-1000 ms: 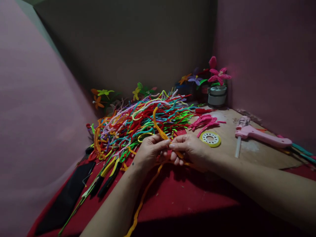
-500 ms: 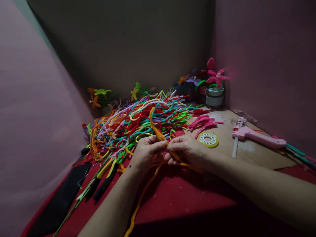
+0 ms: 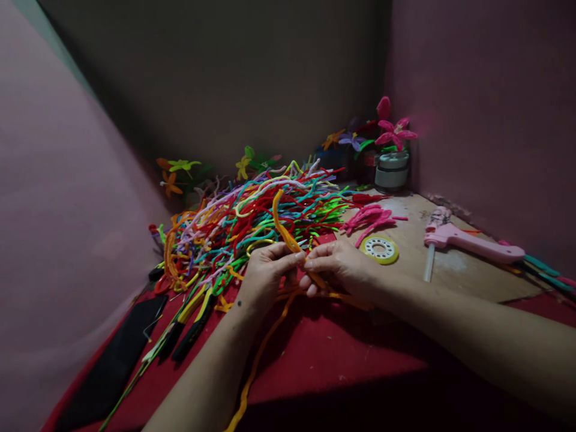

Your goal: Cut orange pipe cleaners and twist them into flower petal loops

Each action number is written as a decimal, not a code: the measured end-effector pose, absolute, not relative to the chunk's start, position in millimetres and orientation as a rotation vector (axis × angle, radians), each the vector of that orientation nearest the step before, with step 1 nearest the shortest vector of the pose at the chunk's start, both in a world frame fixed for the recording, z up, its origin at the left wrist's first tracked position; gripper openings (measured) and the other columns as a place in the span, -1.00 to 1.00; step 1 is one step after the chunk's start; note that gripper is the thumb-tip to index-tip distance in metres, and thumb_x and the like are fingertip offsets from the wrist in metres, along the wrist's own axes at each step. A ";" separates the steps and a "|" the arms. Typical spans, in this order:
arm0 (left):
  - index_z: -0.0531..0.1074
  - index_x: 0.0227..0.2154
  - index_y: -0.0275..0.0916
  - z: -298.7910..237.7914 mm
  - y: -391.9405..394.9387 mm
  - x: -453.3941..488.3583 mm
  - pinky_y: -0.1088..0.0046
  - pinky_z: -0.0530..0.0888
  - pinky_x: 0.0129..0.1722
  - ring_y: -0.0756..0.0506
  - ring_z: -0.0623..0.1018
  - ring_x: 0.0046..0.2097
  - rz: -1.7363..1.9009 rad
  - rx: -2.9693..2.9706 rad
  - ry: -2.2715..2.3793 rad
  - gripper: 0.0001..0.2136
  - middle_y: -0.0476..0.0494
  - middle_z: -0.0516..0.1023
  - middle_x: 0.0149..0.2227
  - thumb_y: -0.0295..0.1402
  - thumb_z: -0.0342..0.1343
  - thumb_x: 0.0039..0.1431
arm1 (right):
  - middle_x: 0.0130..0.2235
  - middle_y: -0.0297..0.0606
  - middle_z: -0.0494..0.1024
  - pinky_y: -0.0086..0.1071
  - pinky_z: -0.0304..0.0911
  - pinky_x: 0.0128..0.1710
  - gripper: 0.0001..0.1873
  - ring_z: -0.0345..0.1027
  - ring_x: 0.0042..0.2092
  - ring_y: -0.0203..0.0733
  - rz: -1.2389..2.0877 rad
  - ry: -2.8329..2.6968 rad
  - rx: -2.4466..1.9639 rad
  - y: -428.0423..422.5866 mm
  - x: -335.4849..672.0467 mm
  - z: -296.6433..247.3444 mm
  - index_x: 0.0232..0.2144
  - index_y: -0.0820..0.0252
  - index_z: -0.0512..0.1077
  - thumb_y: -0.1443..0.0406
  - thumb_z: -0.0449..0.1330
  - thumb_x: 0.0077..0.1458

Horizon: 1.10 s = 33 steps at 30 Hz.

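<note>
Orange pipe cleaners (image 3: 282,223) are pinched between both hands above the red cloth. My left hand (image 3: 269,270) grips them with thumb and forefinger. Close beside it, my right hand (image 3: 333,267) pinches the same pipe cleaners, its fingertips nearly touching the left ones. The upper end curves up and away over the pile; a long orange strand hangs toward the front edge. More orange strands lie under the hands. Just behind is a heap of many-coloured pipe cleaners (image 3: 252,210). The exact joint between the fingers is hidden.
On the right a board (image 3: 405,276) carries a pink glue gun (image 3: 477,244), a yellow tape roll (image 3: 380,249) and pink pipe cleaners (image 3: 373,219). Black-and-yellow pliers (image 3: 193,327) and a dark flat object (image 3: 114,363) lie left. Pipe-cleaner flowers (image 3: 396,134) stand at the back.
Both hands keep their pinch on the orange pipe cleaners with hardly any movement. The view has shifted very slightly.
</note>
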<state>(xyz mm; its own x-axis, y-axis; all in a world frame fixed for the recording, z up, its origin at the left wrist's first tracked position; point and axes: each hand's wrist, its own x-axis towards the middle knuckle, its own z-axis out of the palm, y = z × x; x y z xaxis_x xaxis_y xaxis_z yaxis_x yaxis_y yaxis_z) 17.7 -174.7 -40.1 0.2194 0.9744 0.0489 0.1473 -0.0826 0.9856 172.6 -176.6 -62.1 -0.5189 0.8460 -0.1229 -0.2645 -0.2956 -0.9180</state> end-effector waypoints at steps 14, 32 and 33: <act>0.37 -0.64 -0.31 -34.0 -179.5 20.5 0.59 0.20 -0.64 0.09 0.28 -0.65 1.077 1.612 1.260 -0.83 0.04 0.32 -0.71 -0.32 0.18 -0.12 | -0.57 -0.21 0.51 -0.49 0.20 -0.62 -0.91 0.34 -0.61 -0.32 1.790 -1.181 -0.889 -177.9 171.7 -57.9 -0.56 0.30 0.35 0.34 0.14 -0.11; 0.41 -0.47 -0.23 -26.2 -184.3 1.7 0.38 0.25 -0.22 -0.05 0.32 -0.31 0.900 2.946 0.979 -0.88 -0.11 0.43 -0.38 -0.42 -0.02 0.10 | -0.66 -0.32 0.44 -0.50 0.09 -0.65 -0.91 0.23 -0.67 -0.36 1.733 -1.507 -0.890 -183.1 178.2 -45.5 -0.59 0.28 0.33 0.35 0.13 -0.13; 0.39 -0.48 -0.24 -25.4 -185.3 2.5 0.39 0.25 -0.25 -0.05 0.32 -0.33 0.849 2.895 0.995 -0.87 -0.11 0.42 -0.41 -0.41 -0.03 0.10 | -0.67 -0.33 0.42 -0.50 0.08 -0.65 -0.89 0.22 -0.67 -0.37 1.664 -1.555 -0.925 -184.8 176.7 -44.6 -0.61 0.27 0.32 0.34 0.11 -0.11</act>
<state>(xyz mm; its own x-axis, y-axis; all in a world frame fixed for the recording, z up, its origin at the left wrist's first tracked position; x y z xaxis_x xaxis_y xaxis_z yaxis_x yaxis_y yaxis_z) 2.5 -185.3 -25.4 0.6610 0.5612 0.4982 0.5798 -0.8034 0.1357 176.7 -184.8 -44.6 -0.5238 0.8502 -0.0527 -0.0047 -0.0648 -0.9979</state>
